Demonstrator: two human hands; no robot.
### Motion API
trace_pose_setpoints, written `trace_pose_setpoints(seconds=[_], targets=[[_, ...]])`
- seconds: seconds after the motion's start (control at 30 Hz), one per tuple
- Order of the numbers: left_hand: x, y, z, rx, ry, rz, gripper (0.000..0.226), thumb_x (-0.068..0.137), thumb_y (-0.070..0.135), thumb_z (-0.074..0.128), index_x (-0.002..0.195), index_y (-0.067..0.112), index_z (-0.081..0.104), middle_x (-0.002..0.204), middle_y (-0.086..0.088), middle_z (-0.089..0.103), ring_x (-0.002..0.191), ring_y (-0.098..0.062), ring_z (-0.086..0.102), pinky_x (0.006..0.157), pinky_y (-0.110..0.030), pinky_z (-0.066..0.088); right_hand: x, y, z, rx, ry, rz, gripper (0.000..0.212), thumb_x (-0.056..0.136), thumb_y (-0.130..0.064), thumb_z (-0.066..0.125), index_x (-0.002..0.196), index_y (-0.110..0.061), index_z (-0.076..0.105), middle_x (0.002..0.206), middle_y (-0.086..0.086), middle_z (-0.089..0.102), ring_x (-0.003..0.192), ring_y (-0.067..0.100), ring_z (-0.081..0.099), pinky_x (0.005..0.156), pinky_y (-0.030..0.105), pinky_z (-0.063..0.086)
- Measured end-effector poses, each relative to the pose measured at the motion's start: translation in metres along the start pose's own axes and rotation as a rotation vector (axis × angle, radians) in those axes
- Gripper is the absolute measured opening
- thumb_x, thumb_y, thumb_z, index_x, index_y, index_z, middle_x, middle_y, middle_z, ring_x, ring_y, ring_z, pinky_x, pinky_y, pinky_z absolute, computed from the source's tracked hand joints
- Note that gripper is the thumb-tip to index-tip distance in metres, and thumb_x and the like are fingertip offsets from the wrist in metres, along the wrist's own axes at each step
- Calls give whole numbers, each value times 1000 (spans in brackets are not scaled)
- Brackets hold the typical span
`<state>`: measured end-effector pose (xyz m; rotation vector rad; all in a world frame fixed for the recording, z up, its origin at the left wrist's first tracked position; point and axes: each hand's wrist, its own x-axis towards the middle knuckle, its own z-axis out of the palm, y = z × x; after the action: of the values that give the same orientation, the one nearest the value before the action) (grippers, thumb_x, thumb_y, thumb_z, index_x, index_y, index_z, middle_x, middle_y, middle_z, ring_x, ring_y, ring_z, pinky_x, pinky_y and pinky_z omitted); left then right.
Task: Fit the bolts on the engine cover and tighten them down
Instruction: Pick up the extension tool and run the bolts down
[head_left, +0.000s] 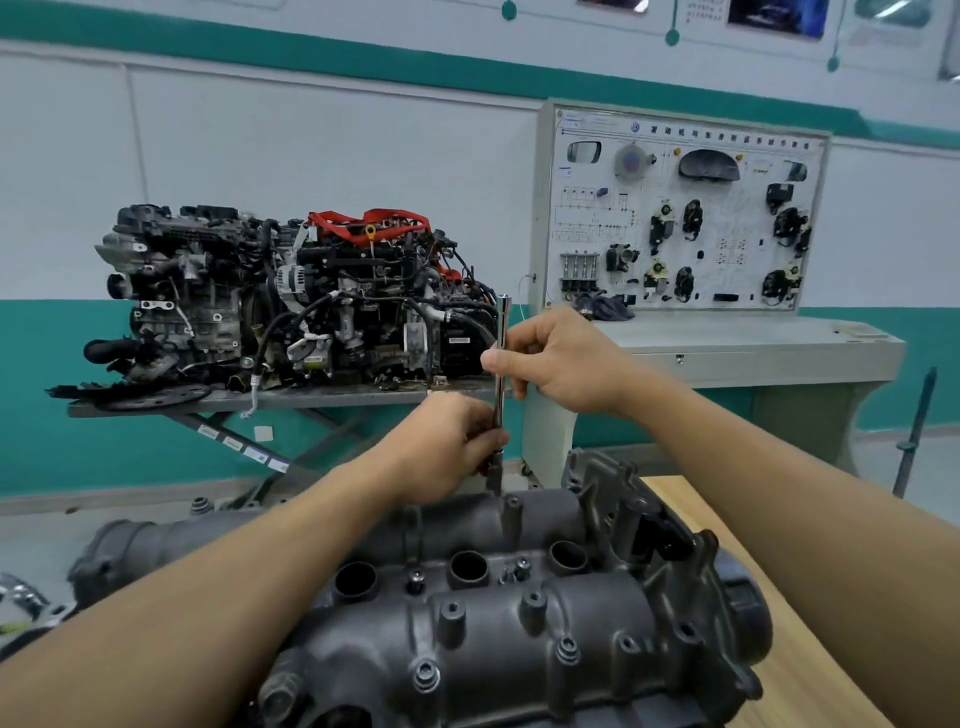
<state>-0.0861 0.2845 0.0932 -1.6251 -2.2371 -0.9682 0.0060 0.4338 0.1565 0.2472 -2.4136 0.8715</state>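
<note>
Both hands clamp upright socket driver (501, 364) | right hand (558, 361) above, left hand (452, 447) below | tip on engine cover (519, 613) far edge

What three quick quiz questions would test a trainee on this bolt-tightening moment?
1. True or false: the left hand and right hand both hold the chrome extension bar.
2. Which hand grips it lower? A) left B) right
3. Fill in: the bar stands upright at the engine cover's ___ edge, seen from the camera.
Key: 1 true; 2 A; 3 far.
</note>
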Motion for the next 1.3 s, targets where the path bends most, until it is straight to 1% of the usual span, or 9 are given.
trace_pose_setpoints(seconds=[0.13, 0.27, 0.4, 0.53, 0.7, 0.83, 1.0, 1.13, 1.3], targets=[[-3, -3, 2, 18, 26, 30, 45, 96, 16, 65, 57, 29, 45, 49, 12, 48, 45, 0, 45, 48, -13, 29, -5, 2, 3, 9, 30, 4, 38, 95, -24, 66, 69, 4, 66, 55, 1, 63, 45, 2, 50, 50, 12, 39], [-2, 9, -4, -104, 124, 30, 38, 97, 14, 62, 62, 27, 55, 53, 11, 58, 50, 1, 57, 54, -11, 42, -5, 2, 16, 99, 147, 25, 39, 98, -24, 62, 73, 6, 64, 50, -1, 58, 45, 6, 49, 50, 18, 41], [9, 3, -29, -405, 418, -88, 26, 100, 11, 58, 78, 2, 68, 72, -14, 73, 69, -35, 73, 68, -44, 62, 8, -7, 28, 206, 283, 72, 35, 99, -22, 59, 80, 6, 67, 53, 4, 55, 46, 14, 50, 53, 30, 46], [-1, 3, -32, -367, 250, -146, 28, 102, 14, 56, 77, 4, 62, 66, -10, 68, 66, -31, 73, 64, -41, 63, 12, -23, 30, 159, 255, 66, 29, 98, -29, 61, 74, -14, 69, 55, -4, 60, 50, 12, 55, 55, 27, 48], [-9, 42, -41, -465, -30, -130, 31, 104, 16, 52, 95, -12, 61, 81, -26, 72, 68, -23, 74, 63, -30, 61, -19, -48, 19, -60, 321, 75, 26, 93, -35, 66, 74, -17, 64, 62, -6, 60, 59, 10, 56, 61, 30, 48], [-29, 90, -38, -415, -235, -71, 30, 104, 19, 52, 94, -9, 60, 79, -19, 74, 70, -24, 76, 60, -30, 60, -62, -63, -12, -60, 356, 101, 30, 93, -33, 64, 72, -12, 60, 58, 7, 60, 54, 23, 54, 59, 47, 49], [-42, 172, 7, -524, -237, -56, 28, 104, 18, 52, 87, -2, 60, 77, -20, 72, 67, -25, 74, 57, -32, 60, -140, -71, -58, 120, 463, 311, 25, 95, -31, 65, 83, -9, 59, 53, 2, 53, 42, 12, 46, 46, 27, 40], [-48, 235, 62, -698, -256, -69, 23, 104, 17, 52, 97, -2, 63, 78, -14, 70, 68, -25, 73, 56, -29, 58, -215, -76, -95, 15, 511, 350, 42, 99, -26, 58, 81, 11, 59, 60, 8, 46, 54, 17, 44, 54, 31, 38], [-81, 301, 155, -1027, -331, -180, 24, 105, 22, 49, 102, 7, 67, 71, -2, 70, 62, -13, 66, 59, -30, 57, -333, -51, -122, 16, 731, 471, 43, 98, -28, 57, 74, 8, 56, 57, 6, 48, 48, 12, 44, 50, 29, 39]])
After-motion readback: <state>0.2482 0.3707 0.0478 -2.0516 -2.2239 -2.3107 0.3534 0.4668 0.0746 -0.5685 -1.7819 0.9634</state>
